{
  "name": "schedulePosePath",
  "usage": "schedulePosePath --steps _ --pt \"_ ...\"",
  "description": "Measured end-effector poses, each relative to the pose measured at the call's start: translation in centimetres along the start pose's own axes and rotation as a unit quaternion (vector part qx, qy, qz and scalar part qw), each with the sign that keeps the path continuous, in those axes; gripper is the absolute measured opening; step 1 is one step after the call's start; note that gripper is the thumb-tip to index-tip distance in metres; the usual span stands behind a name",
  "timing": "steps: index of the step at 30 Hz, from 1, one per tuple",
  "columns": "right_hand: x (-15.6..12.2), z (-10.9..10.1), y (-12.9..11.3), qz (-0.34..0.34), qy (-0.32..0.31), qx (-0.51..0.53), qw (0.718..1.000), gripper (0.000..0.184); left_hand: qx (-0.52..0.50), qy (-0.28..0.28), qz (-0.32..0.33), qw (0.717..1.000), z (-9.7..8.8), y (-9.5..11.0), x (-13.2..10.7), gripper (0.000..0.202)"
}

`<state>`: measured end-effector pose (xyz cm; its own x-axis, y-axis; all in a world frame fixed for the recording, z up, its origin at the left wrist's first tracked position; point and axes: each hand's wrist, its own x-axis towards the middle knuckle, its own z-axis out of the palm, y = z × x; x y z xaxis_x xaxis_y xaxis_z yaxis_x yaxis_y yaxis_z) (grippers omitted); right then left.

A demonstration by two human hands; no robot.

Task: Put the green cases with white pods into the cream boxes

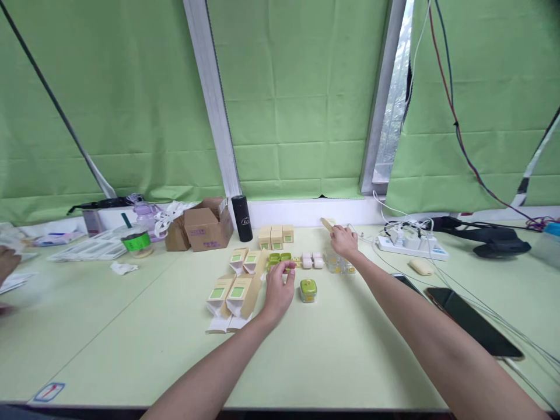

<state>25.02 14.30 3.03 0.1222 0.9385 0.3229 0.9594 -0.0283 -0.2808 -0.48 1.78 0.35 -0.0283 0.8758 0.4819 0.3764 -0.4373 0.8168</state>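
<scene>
My right hand (345, 240) pinches a pale yellow piece (326, 223) beyond the clear containers (335, 263). My left hand (279, 291) curves, partly hiding the green pieces (274, 257); I can't tell whether its fingers grip anything. A green-topped box (308, 290) sits nearer me, cartons (240, 291) left, power strip (409, 249) right.

Okay, so the tabletop (131, 356) is a pale minty green and the curtains (289, 87) are a stronger, plain green. The little open boxes (239, 291) are tan with solid green squares and white insides. Small tub (308, 289) is see-through with a green lid and some yellow showing. The chunky pieces (307, 261) look pinkish white. Carton (209, 228) is brown with purple print, bottle (242, 217) is black with white lettering, cup (136, 242) has a bright green band.
</scene>
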Motion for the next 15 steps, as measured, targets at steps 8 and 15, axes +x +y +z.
schedulePosePath --steps 8,15 --pt "-2.7 -2.0 -1.7 -0.04 0.107 0.041 0.993 0.045 -0.026 0.002 0.002 1.0 0.0 -0.1 0.1 0.018" --pt "-9.8 -3.9 -5.1 -0.192 0.241 0.123 0.943 0.043 -0.15 -0.007 -0.028 0.988 0.0 -0.1 0.7 0.038"
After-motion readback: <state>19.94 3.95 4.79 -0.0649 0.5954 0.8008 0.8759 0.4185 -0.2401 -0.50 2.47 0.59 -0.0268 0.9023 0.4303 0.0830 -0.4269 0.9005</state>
